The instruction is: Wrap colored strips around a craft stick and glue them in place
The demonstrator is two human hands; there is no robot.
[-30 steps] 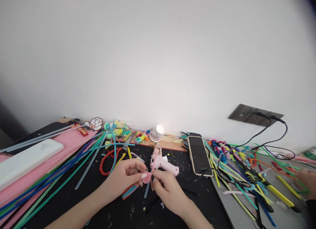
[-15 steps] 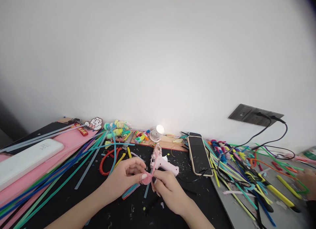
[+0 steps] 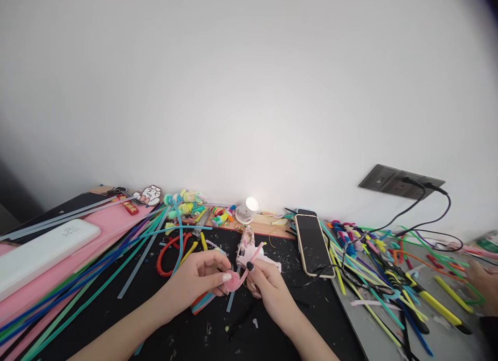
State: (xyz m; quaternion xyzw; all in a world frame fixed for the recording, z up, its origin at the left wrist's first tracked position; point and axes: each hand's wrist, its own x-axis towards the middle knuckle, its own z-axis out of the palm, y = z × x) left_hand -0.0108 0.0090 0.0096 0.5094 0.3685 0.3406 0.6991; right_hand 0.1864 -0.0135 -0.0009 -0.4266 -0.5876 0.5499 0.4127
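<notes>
Between thumb and fingers, my left hand (image 3: pixel 204 274) pinches a coiled pink pipe cleaner (image 3: pixel 233 281), wound into a flat round spiral. The loose end of the same pipe cleaner runs up to the right, where my right hand (image 3: pixel 266 288) grips it between thumb and forefinger. Just behind my hands lies a pale pink glue gun (image 3: pixel 246 252), partly covered by my right hand. Red-handled scissors (image 3: pixel 165 257) rest to the left of it. Short blue and red strips (image 3: pixel 203 303) lie beneath my left hand.
A phone (image 3: pixel 314 245) lies right of the glue gun. Pliers with yellow-black handles (image 3: pixel 431 301) and many pipe cleaners cover the grey surface. A paper cup (image 3: pixel 248 210) stands by the wall. At left are a white box (image 3: pixel 50 249) and long pipe cleaners. Another person's hand (image 3: pixel 480 278) is far right.
My right hand has shifted slightly up and right, drawing the pink loose end away from the coil, so it now slants right. The other person's hand has moved slightly further into view.
</notes>
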